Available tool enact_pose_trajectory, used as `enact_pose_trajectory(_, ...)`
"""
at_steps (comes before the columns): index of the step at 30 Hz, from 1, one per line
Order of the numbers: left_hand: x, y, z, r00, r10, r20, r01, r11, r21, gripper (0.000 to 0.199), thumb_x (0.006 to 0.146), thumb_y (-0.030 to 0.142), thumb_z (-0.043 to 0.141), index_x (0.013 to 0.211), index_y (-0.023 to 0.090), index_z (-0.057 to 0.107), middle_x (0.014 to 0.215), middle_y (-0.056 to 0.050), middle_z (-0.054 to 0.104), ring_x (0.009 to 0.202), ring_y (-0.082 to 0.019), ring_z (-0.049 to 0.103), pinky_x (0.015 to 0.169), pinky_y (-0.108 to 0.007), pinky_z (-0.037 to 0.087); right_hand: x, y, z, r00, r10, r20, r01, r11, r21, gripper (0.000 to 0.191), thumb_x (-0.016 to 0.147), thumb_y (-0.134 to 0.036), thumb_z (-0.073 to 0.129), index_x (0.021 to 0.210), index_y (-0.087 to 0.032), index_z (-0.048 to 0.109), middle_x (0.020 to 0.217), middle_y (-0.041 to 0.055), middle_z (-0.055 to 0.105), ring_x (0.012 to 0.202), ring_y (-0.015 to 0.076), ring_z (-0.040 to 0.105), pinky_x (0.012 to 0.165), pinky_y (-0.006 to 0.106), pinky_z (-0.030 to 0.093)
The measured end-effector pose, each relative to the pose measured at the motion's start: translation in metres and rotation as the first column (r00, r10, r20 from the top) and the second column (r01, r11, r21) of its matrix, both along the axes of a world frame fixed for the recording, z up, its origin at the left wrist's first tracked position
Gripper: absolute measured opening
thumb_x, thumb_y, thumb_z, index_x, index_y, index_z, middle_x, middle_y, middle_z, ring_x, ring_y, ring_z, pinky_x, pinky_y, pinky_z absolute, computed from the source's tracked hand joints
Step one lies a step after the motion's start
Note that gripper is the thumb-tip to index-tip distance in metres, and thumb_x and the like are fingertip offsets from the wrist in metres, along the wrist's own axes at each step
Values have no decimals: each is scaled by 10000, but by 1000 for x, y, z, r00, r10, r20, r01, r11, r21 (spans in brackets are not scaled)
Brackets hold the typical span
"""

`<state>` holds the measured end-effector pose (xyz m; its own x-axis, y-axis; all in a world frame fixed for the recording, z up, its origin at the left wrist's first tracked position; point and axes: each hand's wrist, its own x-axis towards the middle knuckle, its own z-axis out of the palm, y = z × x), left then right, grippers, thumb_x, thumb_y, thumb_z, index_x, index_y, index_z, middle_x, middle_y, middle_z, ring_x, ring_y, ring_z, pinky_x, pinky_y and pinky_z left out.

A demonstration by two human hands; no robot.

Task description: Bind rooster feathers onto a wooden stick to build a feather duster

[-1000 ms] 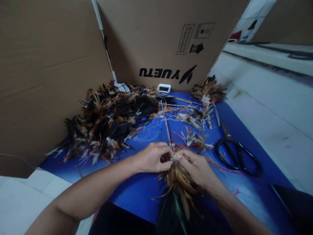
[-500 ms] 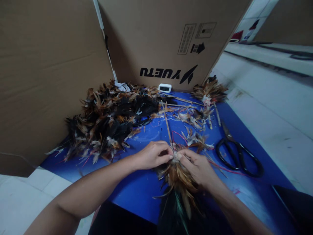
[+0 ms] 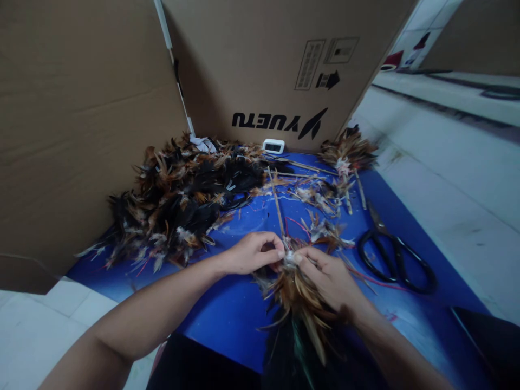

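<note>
A bundle of brown and black feathers (image 3: 303, 303) hangs toward me at the front of the blue table (image 3: 227, 309), with a thin stick (image 3: 277, 203) pointing away from its bound top. My right hand (image 3: 325, 273) pinches the pale bound part of the bundle from the right. On the left side, my left hand (image 3: 255, 253) has thumb and index finger pressed together close to the binding; what they hold is too small to make out. A red string (image 3: 298, 223) curls just behind the hands.
Black-handled scissors (image 3: 396, 260) lie at the right. A large feather pile (image 3: 182, 200) covers the left back. A feather bundle (image 3: 349, 151), loose feathers (image 3: 320, 197) and a small white digital device (image 3: 273, 146) lie farther back. Cardboard (image 3: 260, 65) stands behind.
My left hand has shifted slightly left, with a wider gap between its curled index finger and thumb. My right hand stays on the binding.
</note>
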<state>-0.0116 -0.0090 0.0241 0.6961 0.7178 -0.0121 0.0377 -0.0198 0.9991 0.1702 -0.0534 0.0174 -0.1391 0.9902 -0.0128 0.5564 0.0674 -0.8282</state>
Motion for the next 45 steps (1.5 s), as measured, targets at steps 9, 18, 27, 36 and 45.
enact_pose_trajectory(9, 0, 0, -1, 999, -7, 48, 12, 995, -98, 305, 751, 422, 539, 794, 131, 458, 690, -16, 544, 606, -100, 568, 608, -263, 480, 2, 0, 0, 1000, 13, -14, -13, 1000, 12, 255, 812, -353, 413, 709, -175, 563, 590, -14, 524, 547, 111, 468, 500, 197, 370)
enact_pose_trajectory(18, 0, 1, -1, 992, 0, 125, 25, 979, -201, 290, 743, 392, 563, 796, 130, 452, 741, -25, 547, 648, -107, 589, 653, -295, 493, 1, 1, 2, 1000, -18, -6, 18, 1000, 11, 269, 809, -367, 410, 705, -175, 568, 580, -7, 531, 539, 116, 468, 492, 199, 368)
enact_pose_trajectory(27, 3, 1, 1, 989, 90, 117, -59, 968, -243, 189, 775, 297, 519, 790, 131, 430, 756, -23, 540, 631, -105, 595, 646, -294, 493, 2, 1, 4, 999, -27, -44, 26, 999, -33, 254, 793, -364, 427, 677, -177, 554, 561, -16, 499, 520, 107, 439, 477, 201, 348)
enact_pose_trajectory(36, 0, -2, -5, 982, 107, -156, 26, 741, 671, 456, 686, 46, 493, 1117, 194, 489, 1172, -105, 436, 1026, -167, 489, 829, -285, 447, 3, 0, 5, 964, -63, -259, 10, 979, -203, 278, 758, -437, 492, 653, -180, 491, 492, -65, 363, 423, 70, 306, 397, 195, 246)
enact_pose_trajectory(45, 0, 0, -5, 965, 99, -241, 178, 426, 887, 407, 856, 132, 339, 1250, 198, 417, 1185, -91, 506, 1091, -146, 463, 888, -275, 406, 7, 1, 7, 877, -104, -469, -52, 950, -307, 304, 731, -461, 537, 729, -158, 511, 473, -86, 294, 408, 50, 241, 390, 189, 198)
